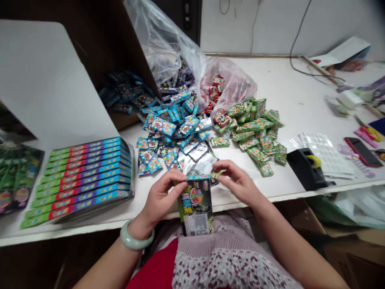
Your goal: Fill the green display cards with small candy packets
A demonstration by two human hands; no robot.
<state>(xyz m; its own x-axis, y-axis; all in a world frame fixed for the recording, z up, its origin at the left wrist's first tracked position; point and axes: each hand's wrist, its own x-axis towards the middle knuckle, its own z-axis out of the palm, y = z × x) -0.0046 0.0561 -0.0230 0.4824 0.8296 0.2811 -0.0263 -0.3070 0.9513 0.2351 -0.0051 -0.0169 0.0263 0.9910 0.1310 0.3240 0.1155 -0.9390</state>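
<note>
My left hand [161,198] pinches the upper left edge of a black printed box [196,206], which stands upright at the table edge. My right hand [239,182] is just right of the box, its fingers curved and apart, with nothing visible in them. Behind the box lie flat black and silvery printed packs [200,158], partly hidden by my right hand and the box. Beyond them is a pile of small blue boxes [180,120]. Small green boxes [255,128] are heaped to the right, and red ones [221,116] spill from a plastic bag.
On the left, a stack of multicoloured boxes [84,176] lies beside a white board [51,80]. A clear plastic bag [174,36] holds purple boxes. Toward the right are a black tape dispenser [306,168], sticker sheets [321,150] and a phone [362,151].
</note>
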